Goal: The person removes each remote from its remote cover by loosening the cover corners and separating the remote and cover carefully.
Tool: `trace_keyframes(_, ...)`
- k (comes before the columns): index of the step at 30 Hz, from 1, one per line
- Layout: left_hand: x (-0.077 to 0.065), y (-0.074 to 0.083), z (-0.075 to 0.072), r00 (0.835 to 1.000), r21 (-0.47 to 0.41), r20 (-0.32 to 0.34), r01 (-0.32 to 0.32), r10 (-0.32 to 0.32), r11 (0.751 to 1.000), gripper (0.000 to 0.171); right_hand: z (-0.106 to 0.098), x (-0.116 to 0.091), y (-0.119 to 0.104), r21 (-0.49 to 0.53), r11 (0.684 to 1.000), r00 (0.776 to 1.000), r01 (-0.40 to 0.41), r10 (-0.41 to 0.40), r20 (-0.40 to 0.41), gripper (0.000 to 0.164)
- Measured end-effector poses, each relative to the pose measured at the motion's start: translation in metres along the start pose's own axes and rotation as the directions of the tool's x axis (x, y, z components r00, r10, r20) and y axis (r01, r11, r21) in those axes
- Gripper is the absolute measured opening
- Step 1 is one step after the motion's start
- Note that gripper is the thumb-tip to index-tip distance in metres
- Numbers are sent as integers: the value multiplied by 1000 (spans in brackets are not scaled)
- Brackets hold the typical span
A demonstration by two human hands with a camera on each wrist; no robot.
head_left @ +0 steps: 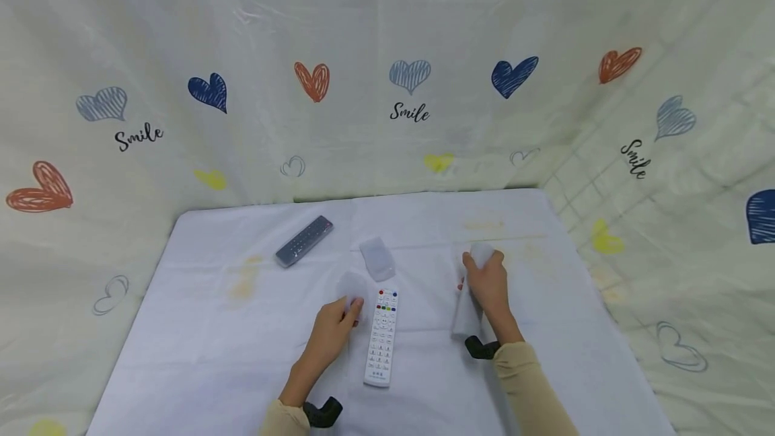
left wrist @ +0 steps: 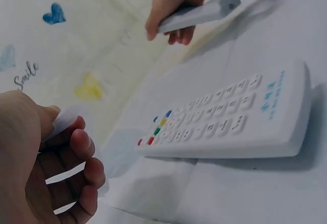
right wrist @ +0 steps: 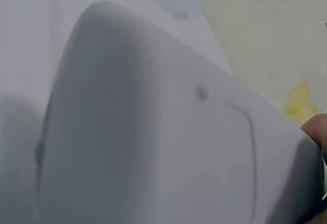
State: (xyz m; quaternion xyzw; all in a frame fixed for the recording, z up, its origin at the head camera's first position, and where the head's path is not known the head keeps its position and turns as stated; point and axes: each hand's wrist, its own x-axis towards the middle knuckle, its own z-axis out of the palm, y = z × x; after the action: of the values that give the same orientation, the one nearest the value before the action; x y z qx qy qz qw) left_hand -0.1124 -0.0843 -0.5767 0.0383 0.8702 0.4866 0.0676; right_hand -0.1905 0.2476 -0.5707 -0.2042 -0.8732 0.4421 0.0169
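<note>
- Dark remote (head_left: 305,241): lies at left; labels too small to read.
- Left hand (head_left: 331,328): fingers curled, pinching film (head_left: 351,284); a light pinch could drop it. Its full shape is hidden.
- Packet (head_left: 377,259): contents unclear.
- White remote (head_left: 381,338): between the hands, buttons up.
- Right hand (head_left: 489,288): curled round a second remote (head_left: 467,315) near one end, so it could tip; keys mostly hidden.

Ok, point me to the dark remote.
In the head view, the dark remote lies left of centre, near the far edge of the table, with a translucent piece to its right.
</note>
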Motion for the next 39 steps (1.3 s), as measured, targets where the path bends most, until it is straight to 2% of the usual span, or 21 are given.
trace_keyframes(6,29,-9,-6,1000,-39,0,-13,13,999,53,2,6,-1,-67,996,998,61,-59,34,85)
trace_keyframes(11,45,-16,-6,999,-85,34,-20,23,996,50,7,9,2,-95,991,996,89,-88,14,82)
trace_keyframes(14,49,-22,-4,999,-84,48,-1,5,996,50,11,10,4,-118,988,995,96,-96,1,81)
trace_keyframes(17,49,-29,-2,999,-59,31,29,-28,998,49,13,11,6,-146,984,995,100,-102,-2,79)
trace_keyframes(19,48,-32,-2,999,-26,-3,55,-55,998,47,13,12,7,-175,979,995,103,-104,-1,79)
trace_keyframes(22,43,-31,-3,993,93,-83,94,-87,991,40,12,15,7,-239,965,994,110,-112,6,79)
trace_keyframes(25,39,-24,-7,980,243,-165,150,-111,959,35,12,18,6,-312,942,992,126,-122,33,80)
trace_keyframes(30,34,-19,-9,961,443,-261,206,-94,872,39,14,22,5,-407,905,992,121,-96,80,82)
trace_keyframes(34,32,-19,-7,954,543,-297,208,-46,814,40,19,25,7,-471,874,992,119,-85,94,82)
trace_keyframes(39,29,-16,-9,950,599,-313,196,2,776,45,27,27,8,-516,848,992,121,-79,102,85)
